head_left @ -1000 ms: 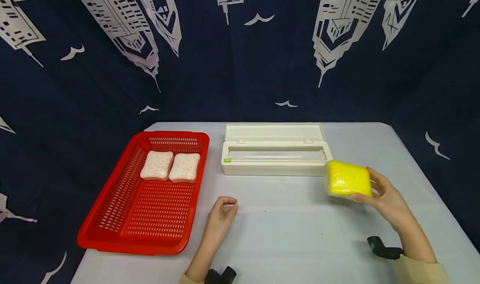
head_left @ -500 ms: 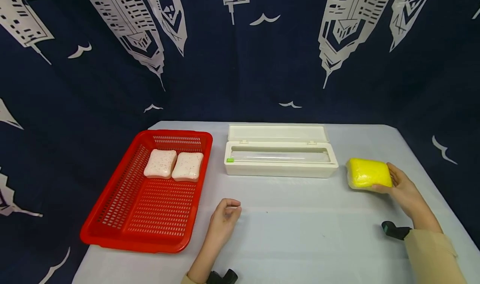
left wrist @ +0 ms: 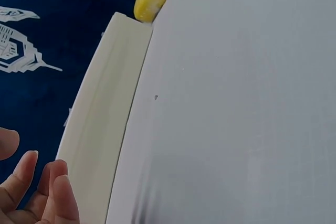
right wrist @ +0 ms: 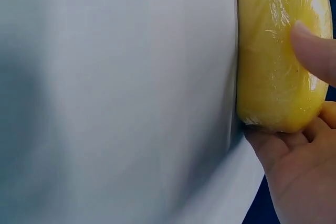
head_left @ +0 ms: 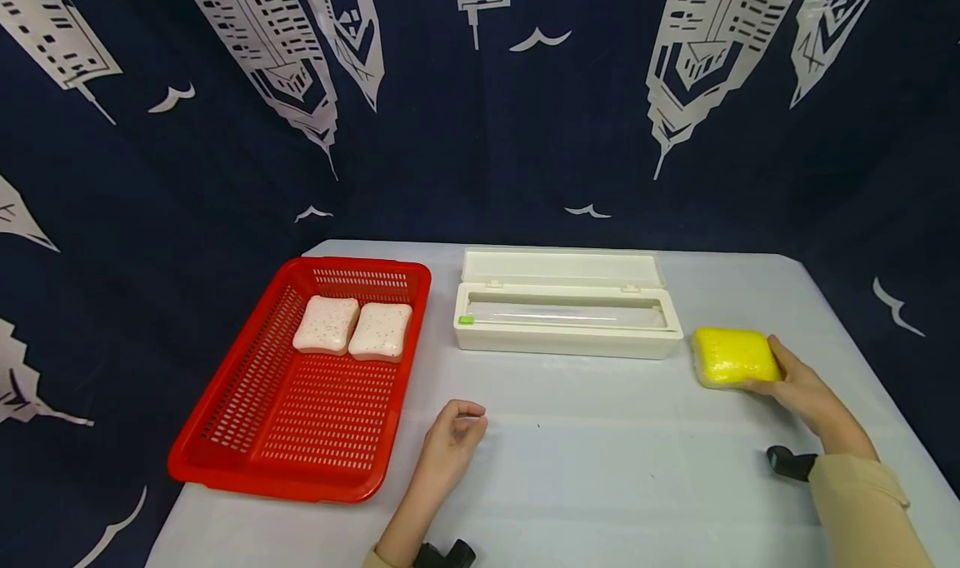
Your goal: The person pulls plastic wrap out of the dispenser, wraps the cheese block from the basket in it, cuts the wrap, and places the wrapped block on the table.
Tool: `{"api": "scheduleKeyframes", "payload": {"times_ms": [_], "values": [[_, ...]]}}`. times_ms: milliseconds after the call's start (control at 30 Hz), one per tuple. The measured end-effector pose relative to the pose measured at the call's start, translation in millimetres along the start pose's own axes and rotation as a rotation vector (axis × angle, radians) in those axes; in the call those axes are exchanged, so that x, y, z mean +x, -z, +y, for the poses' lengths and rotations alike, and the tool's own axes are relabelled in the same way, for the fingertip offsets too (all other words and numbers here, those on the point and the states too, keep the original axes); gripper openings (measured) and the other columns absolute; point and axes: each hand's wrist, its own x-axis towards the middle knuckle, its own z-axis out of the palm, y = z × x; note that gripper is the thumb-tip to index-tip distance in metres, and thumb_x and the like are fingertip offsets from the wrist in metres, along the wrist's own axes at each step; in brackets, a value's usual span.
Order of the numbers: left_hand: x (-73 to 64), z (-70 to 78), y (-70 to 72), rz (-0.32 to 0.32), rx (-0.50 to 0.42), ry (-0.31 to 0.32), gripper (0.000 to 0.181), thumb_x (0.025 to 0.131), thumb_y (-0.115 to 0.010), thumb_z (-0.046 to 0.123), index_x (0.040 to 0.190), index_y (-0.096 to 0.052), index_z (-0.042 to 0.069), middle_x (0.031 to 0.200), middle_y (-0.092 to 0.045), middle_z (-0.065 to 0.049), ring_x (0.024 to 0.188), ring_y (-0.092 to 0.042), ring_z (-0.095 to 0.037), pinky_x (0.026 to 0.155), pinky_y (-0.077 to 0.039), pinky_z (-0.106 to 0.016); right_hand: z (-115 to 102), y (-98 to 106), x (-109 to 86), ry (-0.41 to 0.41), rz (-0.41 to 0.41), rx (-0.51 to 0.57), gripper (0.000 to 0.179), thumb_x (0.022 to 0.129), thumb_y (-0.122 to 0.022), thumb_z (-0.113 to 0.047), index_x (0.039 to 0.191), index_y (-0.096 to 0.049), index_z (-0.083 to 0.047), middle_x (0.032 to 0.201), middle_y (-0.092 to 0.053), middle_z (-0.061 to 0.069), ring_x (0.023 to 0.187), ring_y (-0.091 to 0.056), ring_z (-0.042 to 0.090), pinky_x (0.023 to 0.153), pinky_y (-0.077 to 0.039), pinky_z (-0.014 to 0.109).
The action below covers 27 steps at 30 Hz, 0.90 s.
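At the right of the table, my right hand (head_left: 806, 393) holds a yellow, rounded block wrapped in clear film (head_left: 735, 357). In the right wrist view the thumb lies on the shiny film of the yellow block (right wrist: 278, 51), and the other fingers are at its end and far side. The block appears to sit on the table top. My left hand (head_left: 450, 445) hovers near the table's middle with its fingers loosely bent and nothing in them. The left wrist view shows that hand's fingers (left wrist: 65, 198) spread apart from the thumb.
A long cream cling-film box (head_left: 570, 343) with its lid raised stands at the back; a clear roll lies inside. To the left is a red perforated basket (head_left: 273, 489) with two white speckled bread-shaped pieces (head_left: 380, 332). Dark printed cloth (head_left: 480, 135) hangs behind the table.
My right hand has carried the yellow wrapped block rightward, away from the box's front corner, and lowered it to the table. The left hand has stayed nearly still; the head view has shifted slightly.
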Motion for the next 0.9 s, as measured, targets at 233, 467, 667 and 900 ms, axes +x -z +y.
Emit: {"api": "scheduleKeyframes", "payload": {"times_ms": [233, 467, 667, 900], "values": [[1.4, 3.0, -0.6, -0.012, 0.033, -0.018, 0.018, 0.093, -0.065, 0.015, 0.108, -0.062, 0.004, 0.108, -0.065, -0.012, 0.093, -0.064, -0.023, 0.072, -0.052, -0.033, -8, -2, -10.0, -0.045, 0.113, -0.052, 0.095, 0.094, -0.057, -0.026, 0.151, 0.015, 0.002, 0.154, 0.014, 0.037, 0.137, 0.000, 0.065, 0.106, -0.013, 0.076], [17.0, 19.0, -0.8, 0.101, 0.093, -0.090, 0.016, 0.094, -0.065, 0.013, 0.108, -0.063, 0.005, 0.108, -0.063, -0.010, 0.095, -0.063, -0.022, 0.077, -0.052, -0.033, -57, -29, -24.6, 0.109, 0.442, -0.039, 0.063, 0.097, -0.053, -0.011, 0.153, -0.026, 0.001, 0.155, -0.022, 0.034, 0.134, -0.030, 0.060, 0.106, -0.032, 0.066], [41.5, 39.2, -3.5, 0.256, 0.194, -0.238, 0.015, 0.093, -0.063, 0.007, 0.109, -0.064, 0.005, 0.104, -0.063, -0.009, 0.099, -0.059, -0.023, 0.081, -0.054, -0.035, -94, -54, -20.0, 0.260, 0.463, -0.002, 0.046, 0.097, -0.055, -0.009, 0.142, -0.048, 0.000, 0.145, -0.046, 0.026, 0.127, -0.048, 0.050, 0.099, -0.044, 0.058], [80.1, 44.2, -4.5, 0.344, 0.375, -0.347, 0.023, 0.091, -0.057, -0.002, 0.113, -0.062, 0.002, 0.115, -0.064, -0.015, 0.114, -0.050, -0.031, 0.094, -0.046, -0.044, -116, -71, -4.4, 0.288, 0.383, -0.070, 0.041, 0.100, -0.050, -0.013, 0.138, -0.052, -0.001, 0.143, -0.045, 0.029, 0.122, -0.048, 0.051, 0.096, -0.046, 0.061]]}}
